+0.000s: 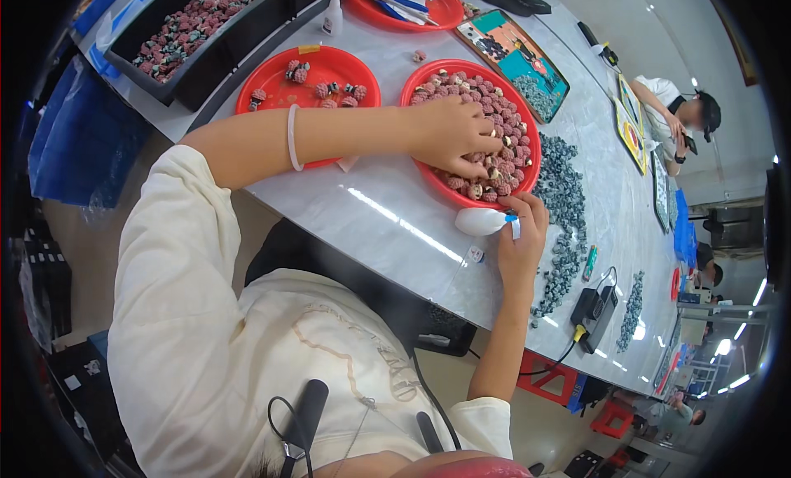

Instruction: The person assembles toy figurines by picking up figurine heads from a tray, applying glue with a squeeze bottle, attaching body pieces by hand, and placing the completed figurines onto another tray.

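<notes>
**Two hands at a red tray of small pink pieces**

Left hand [451, 136] curled into red tray [527, 177], fingers pinched narrow on pink pieces [482, 99]; right hand [523, 231] gripping white glue bottle [484, 222] at tray's near rim. Step judged: picking. Next move calls for lifting one piece clear.
</notes>
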